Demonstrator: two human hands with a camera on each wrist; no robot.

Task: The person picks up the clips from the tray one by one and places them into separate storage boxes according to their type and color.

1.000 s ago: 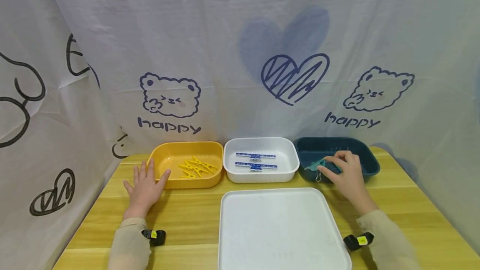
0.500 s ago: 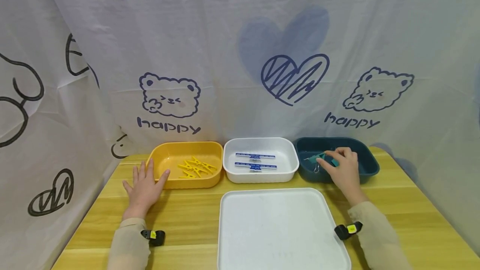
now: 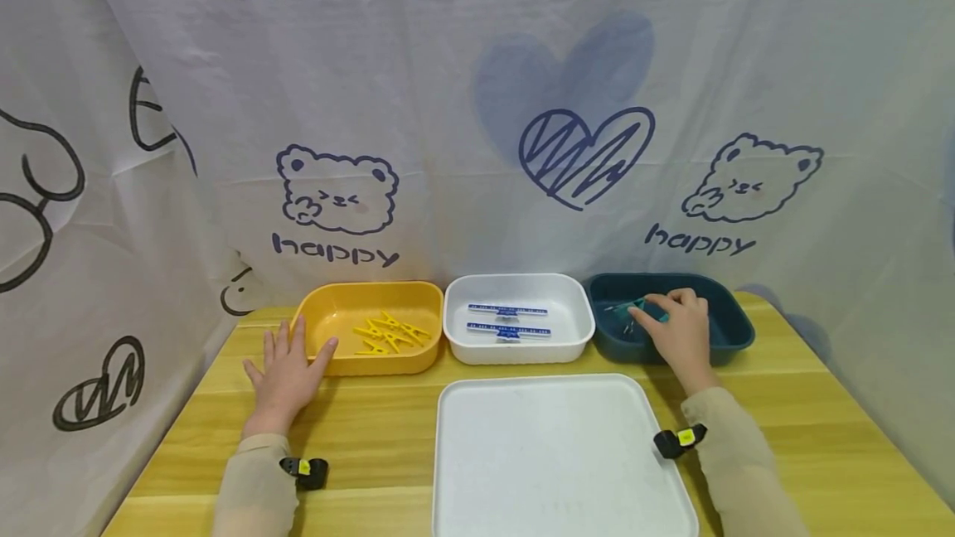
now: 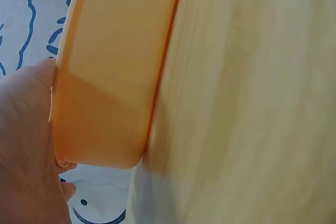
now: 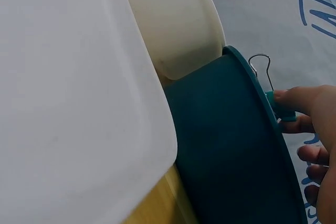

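Observation:
My right hand pinches a teal binder clip between thumb and fingers, above the inside of the dark teal bin. One wire handle of the clip sticks up past the bin's rim in the right wrist view. Some teal also shows under the hand in the head view, too small to make out. My left hand rests with spread fingers on the near left corner of the yellow bin, its thumb along the rim. Several yellow clothespins lie in that bin.
Between the two coloured bins stands a white bin with two long blue clips. A white tray lies in front on the wooden table. A printed cloth hangs right behind the bins.
My right hand has shifted slightly left and its forearm has swung inward; the binder clip has sunk lower into the dark teal bin. The left hand stays put.

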